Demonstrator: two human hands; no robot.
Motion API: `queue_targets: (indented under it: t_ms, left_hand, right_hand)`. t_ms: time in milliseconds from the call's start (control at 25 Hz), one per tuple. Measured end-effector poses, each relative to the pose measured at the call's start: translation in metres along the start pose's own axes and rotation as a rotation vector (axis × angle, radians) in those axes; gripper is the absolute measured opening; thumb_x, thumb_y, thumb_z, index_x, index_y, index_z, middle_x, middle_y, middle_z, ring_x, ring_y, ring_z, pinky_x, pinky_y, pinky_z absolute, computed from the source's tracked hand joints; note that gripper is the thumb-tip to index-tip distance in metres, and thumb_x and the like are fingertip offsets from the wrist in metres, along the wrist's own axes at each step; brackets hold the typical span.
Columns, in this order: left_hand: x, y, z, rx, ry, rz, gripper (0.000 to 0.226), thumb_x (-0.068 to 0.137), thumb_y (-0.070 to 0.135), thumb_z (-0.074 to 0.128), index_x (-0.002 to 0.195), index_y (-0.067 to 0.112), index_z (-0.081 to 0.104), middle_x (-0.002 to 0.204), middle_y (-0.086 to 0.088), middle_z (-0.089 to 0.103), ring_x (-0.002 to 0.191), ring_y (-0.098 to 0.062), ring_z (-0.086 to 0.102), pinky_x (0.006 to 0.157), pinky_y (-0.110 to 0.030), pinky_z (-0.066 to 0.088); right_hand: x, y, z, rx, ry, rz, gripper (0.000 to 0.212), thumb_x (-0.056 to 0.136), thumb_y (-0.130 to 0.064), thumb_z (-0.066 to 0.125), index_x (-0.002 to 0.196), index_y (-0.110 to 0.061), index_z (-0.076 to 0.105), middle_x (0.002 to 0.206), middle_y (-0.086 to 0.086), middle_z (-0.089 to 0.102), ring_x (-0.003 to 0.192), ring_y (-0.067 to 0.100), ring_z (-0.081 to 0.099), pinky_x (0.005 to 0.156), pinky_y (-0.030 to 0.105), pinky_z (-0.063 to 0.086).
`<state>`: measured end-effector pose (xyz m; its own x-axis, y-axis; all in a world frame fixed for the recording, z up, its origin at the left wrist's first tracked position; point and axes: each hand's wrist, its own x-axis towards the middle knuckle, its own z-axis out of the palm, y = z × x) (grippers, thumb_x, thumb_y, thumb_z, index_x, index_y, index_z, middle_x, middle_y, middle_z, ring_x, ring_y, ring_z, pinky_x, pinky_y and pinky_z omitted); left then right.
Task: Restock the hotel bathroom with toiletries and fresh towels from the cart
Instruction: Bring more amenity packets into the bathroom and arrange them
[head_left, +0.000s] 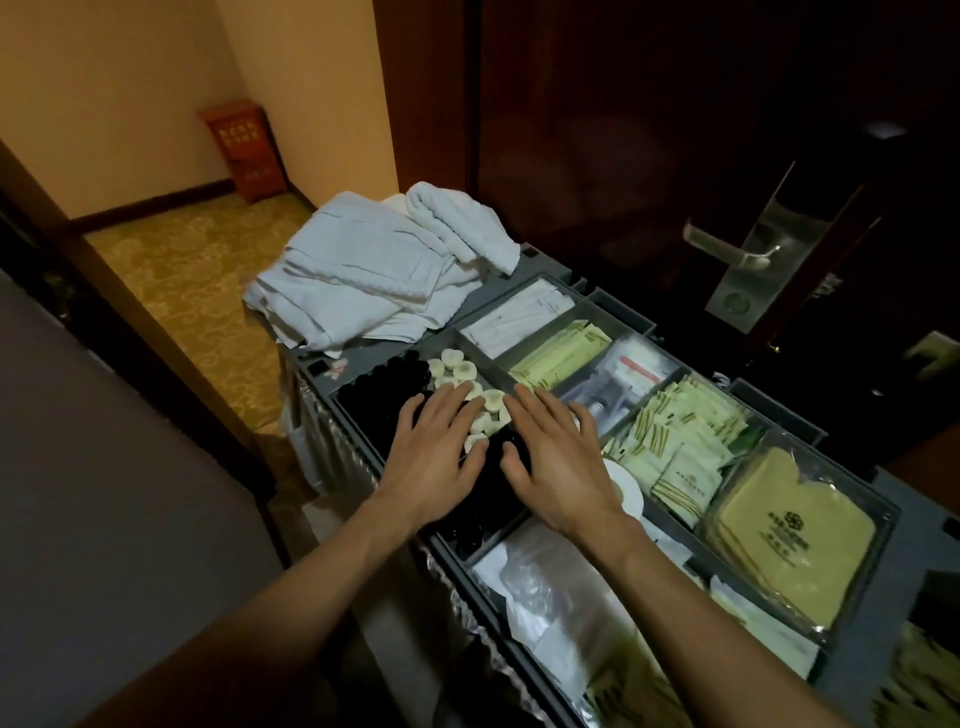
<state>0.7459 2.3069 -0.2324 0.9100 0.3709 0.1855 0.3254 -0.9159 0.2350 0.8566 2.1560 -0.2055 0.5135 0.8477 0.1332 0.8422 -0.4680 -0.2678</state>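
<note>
Both hands are flat, fingers spread and holding nothing, the left hand (436, 457) nearer than the right hand (556, 462) to the small round cream-white toiletry caps (457, 369), whose row runs away along the grey plastic cart tray (314, 366) towards the folded white towels (363, 270) beyond.

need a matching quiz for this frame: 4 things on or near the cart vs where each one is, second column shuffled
Things
1. towels
2. yellow pouches
3. door handle
4. left hand

Places
A. in a clear box on the right side of the cart
B. flat over the bottle caps
C. piled at the cart's far end
D. on the dark door to the right of the cart

Pairs: 1-C, 2-A, 3-D, 4-B
</note>
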Motion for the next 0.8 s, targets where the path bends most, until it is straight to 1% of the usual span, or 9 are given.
queue_targets:
  t_ms: [120,280,440,640,800]
  left_hand:
    - [0.0,0.001,-0.003,0.011,0.014,-0.005,0.055,0.104,0.042,0.039,0.154,0.018,0.037,0.164,0.0,0.028,0.153,-0.017,0.017,0.124,-0.044,0.009]
    - [-0.012,-0.008,-0.014,0.055,0.019,-0.06,0.057,0.105,0.043,0.038,0.156,0.018,0.033,0.165,0.0,0.025,0.153,-0.018,0.017,0.124,-0.041,0.006]
    - [-0.003,-0.028,-0.023,0.074,0.04,-0.082,0.055,0.105,0.041,0.038,0.154,0.017,0.036,0.164,-0.001,0.026,0.153,-0.019,0.018,0.124,-0.042,0.006]
    - [0.037,-0.079,-0.026,0.067,0.047,-0.087,0.055,0.105,0.043,0.036,0.154,0.018,0.036,0.164,0.0,0.028,0.152,-0.018,0.02,0.123,-0.045,0.01]
    - [0.079,-0.131,-0.021,0.059,0.093,-0.044,0.053,0.103,0.041,0.038,0.149,0.016,0.044,0.16,-0.002,0.037,0.149,-0.02,0.029,0.12,-0.047,0.019]
  right_hand:
    - [0.007,0.001,-0.002,0.007,0.003,-0.008,0.058,0.104,-0.038,0.037,0.157,-0.019,0.029,0.166,-0.002,0.022,0.153,0.015,0.011,0.121,0.038,-0.001]
    - [0.024,-0.004,0.002,0.002,-0.008,-0.083,0.057,0.104,-0.038,0.036,0.157,-0.021,0.029,0.166,-0.002,0.023,0.153,0.015,0.013,0.122,0.041,0.006]
    - [0.051,-0.013,0.008,-0.033,-0.046,-0.119,0.06,0.102,-0.04,0.035,0.159,-0.024,0.023,0.168,-0.002,0.014,0.155,0.017,0.004,0.123,0.045,0.002]
    - [0.109,-0.03,0.019,-0.06,-0.059,-0.135,0.061,0.104,-0.042,0.033,0.16,-0.022,0.018,0.169,-0.001,0.009,0.155,0.015,-0.001,0.123,0.045,0.001]
    - [0.17,-0.044,0.037,-0.059,-0.078,-0.106,0.061,0.104,-0.04,0.034,0.16,-0.02,0.019,0.168,0.0,0.011,0.155,0.016,0.0,0.123,0.046,0.001]
